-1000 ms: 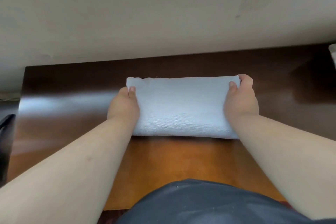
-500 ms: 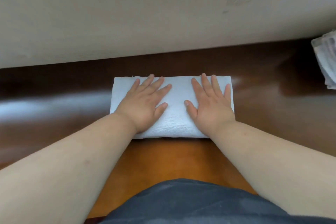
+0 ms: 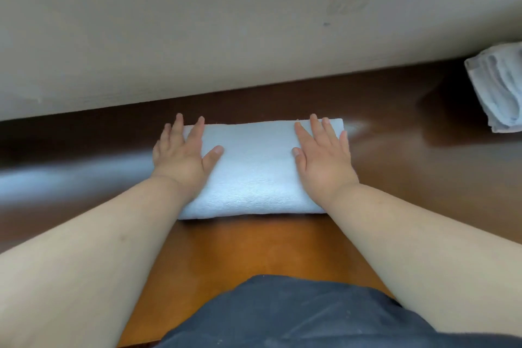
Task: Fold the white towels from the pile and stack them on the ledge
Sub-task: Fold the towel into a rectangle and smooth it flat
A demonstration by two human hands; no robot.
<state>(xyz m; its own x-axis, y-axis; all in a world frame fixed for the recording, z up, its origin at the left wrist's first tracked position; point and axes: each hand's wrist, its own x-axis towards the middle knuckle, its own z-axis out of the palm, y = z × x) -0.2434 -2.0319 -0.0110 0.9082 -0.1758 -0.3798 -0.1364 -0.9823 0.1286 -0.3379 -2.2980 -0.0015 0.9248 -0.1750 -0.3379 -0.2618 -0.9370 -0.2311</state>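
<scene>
A folded white towel lies flat on the dark glossy wooden ledge, its long side parallel to the wall. My left hand rests palm down on the towel's left end, fingers spread, the outer fingers reaching past the edge onto the wood. My right hand presses flat on the right end, fingers spread. Neither hand grips anything. At the far right edge a stack of folded white towels stands on the ledge, partly cut off by the frame.
A pale wall runs right behind the ledge. The near part of the wooden surface is lighter orange-brown. My dark grey clothing fills the bottom centre.
My hands went from gripping the towel's two ends to lying flat on it, then slid apart from the middle toward the ends. More of the towel stack shows at the right.
</scene>
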